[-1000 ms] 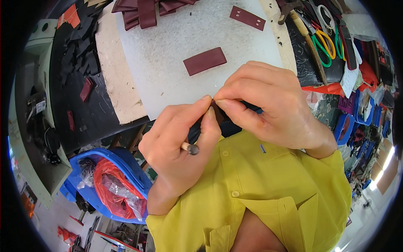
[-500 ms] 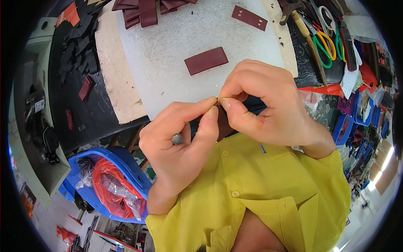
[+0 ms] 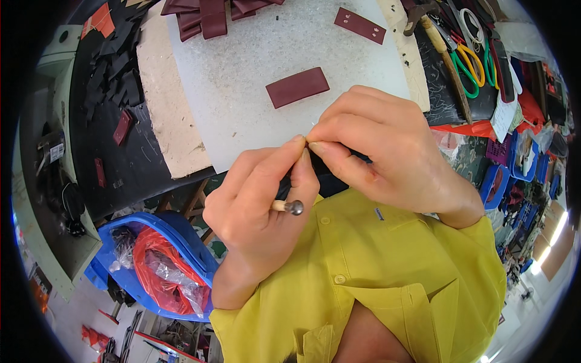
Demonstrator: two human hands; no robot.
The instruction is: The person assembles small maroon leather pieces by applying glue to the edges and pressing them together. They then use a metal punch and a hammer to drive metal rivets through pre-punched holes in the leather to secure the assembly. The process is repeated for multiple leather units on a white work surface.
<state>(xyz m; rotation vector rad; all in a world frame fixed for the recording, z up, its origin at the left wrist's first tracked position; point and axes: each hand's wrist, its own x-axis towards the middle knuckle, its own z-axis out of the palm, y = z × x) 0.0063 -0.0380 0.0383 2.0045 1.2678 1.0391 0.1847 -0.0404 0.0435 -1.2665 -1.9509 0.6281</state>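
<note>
My left hand (image 3: 257,196) is closed, with a rod-like tool (image 3: 288,207) tucked in its curled fingers; a rounded metal end and a short pale shaft stick out. Its thumb and forefinger meet the pinched fingertips of my right hand (image 3: 384,148) just off the near edge of a white cutting board (image 3: 242,97). Whatever lies between the fingertips is too small and covered to name. Beyond my hands, a plain maroon leather-like strip (image 3: 297,88) lies on the board. A second maroon strip with holes (image 3: 359,25) lies at the upper right, and folded maroon strips (image 3: 209,18) are heaped at the top.
Black strips (image 3: 118,72) and two small maroon pieces cover part of the dark table at left. A hammer (image 3: 439,42) and scissors (image 3: 471,63) lie at right. Below the table's left edge stands a blue bin (image 3: 200,248) holding red and clear plastic.
Both hands have shifted slightly left, fingertips still together. In my left hand the tool has turned, so its rounded end points more to the right and its pale shaft shows.
</note>
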